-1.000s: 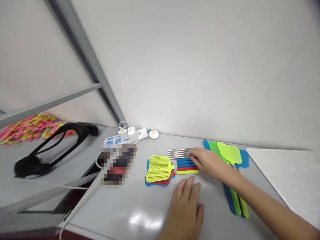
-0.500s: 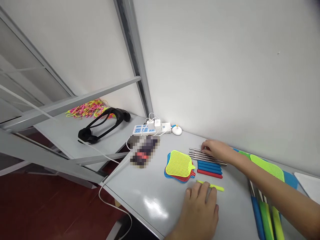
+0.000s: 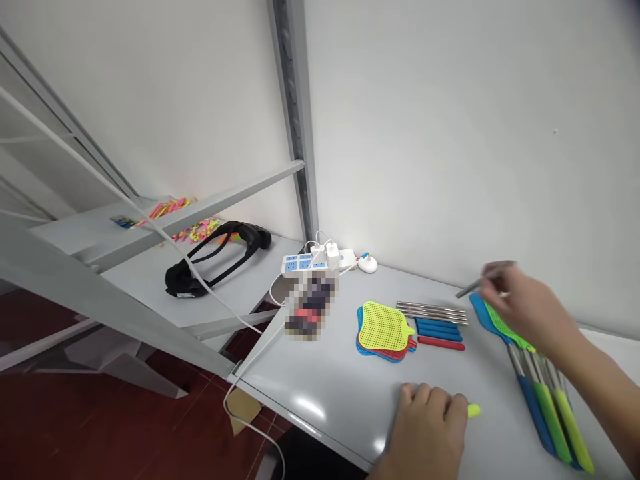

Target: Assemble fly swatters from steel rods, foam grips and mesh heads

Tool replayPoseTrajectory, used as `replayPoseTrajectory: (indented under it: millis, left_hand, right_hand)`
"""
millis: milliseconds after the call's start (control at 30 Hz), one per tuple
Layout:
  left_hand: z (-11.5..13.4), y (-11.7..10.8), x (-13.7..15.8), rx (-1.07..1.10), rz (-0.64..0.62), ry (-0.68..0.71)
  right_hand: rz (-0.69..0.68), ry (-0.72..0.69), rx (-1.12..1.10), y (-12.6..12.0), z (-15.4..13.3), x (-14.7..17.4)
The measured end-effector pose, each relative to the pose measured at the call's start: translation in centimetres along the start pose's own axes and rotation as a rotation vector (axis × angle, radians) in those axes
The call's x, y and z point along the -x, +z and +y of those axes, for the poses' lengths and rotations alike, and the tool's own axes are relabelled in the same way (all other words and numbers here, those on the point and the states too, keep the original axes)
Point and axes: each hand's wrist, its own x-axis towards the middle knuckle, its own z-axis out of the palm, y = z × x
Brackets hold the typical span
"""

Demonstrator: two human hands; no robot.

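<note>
My left hand (image 3: 427, 430) rests low over the table with its fingers curled over a yellow-green handle grip (image 3: 473, 410), whose end sticks out at the right. Raised near the wall, my right hand (image 3: 523, 303) pinches a thin metal rod (image 3: 469, 288); the hand is a little blurred. Between the hands lie several metal rods (image 3: 433, 312) in a row, several blue handle grips (image 3: 439, 329) and a red handle grip (image 3: 441, 343). Left of these, a yellow fly swatter head (image 3: 383, 325) sits on top of red and blue ones.
Assembled fly swatters (image 3: 547, 407) with blue and green handles lie at the right. A power strip (image 3: 300, 264) with white cables stands by the wall near a white round device (image 3: 367, 264). A black headset (image 3: 220, 257) lies on the left shelf.
My right hand has lifted a metal rod off the row and moved right. My left hand has closed over the yellow-green grip and drawn it nearer. The view has shifted.
</note>
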Motion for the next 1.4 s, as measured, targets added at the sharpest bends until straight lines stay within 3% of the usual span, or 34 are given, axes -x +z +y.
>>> replayPoseTrajectory:
  millis: [33, 100, 200, 267, 367, 533, 667, 800, 1000, 1133, 1267, 1400]
  left_hand:
    - [0.0, -0.5, 0.1, 0.084, 0.007, 0.011]
    - [-0.1, -1.6, 0.1, 0.292, 0.059, -0.003]
    - [-0.4, -3.2, -0.4, 0.552, 0.196, -0.097]
    - [-0.7, -4.0, -0.7, 0.651, 0.252, -0.124]
    - [-1.1, -4.4, -0.8, 0.761, 0.290, -0.080]
    - [-1.3, -3.7, -0.2, 0.889, 0.203, -0.070]
    - [-1.1, -3.1, -0.3, 0.636, 0.027, -0.087]
    - [-0.8, -3.0, -1.0, 0.498, -0.055, -0.120]
    - [-0.7, -3.4, -1.0, 0.493, -0.080, -0.247]
    - [-0.8, -3.5, -1.1, 0.518, -0.103, -0.232]
    - [-0.8, -3.5, -1.4, 0.535, -0.121, -0.170]
    - [-0.7, -3.6, -1.5, 0.601, -0.129, -0.211]
  right_hand:
    - [0.059, 0.091, -0.104, -1.1, -0.6, 1.7]
    - [0.312, 0.254, -0.372, -2.4, -2.1, 5.7]
    - [0.594, 0.427, -0.822, -2.1, -4.4, 11.3]
    - [0.697, 0.483, -0.910, -1.2, -5.4, 14.0]
    - [0.723, 0.489, -1.022, -0.4, -6.0, 16.3]
    - [0.696, 0.409, -1.092, -0.7, -7.2, 17.8]
    - [0.633, 0.325, -1.096, -1.3, -8.1, 17.5]
    - [0.511, 0.221, -1.056, -1.3, -7.4, 16.4]
    - [0.215, 0.128, -0.785, -0.3, -5.8, 15.7]
    - [0.182, 0.072, -0.674, -0.7, -6.0, 15.9]
    - [0.063, -0.033, -0.557, -1.9, -6.4, 15.7]
    - [-0.042, -0.045, -0.600, -2.3, -7.0, 15.1]
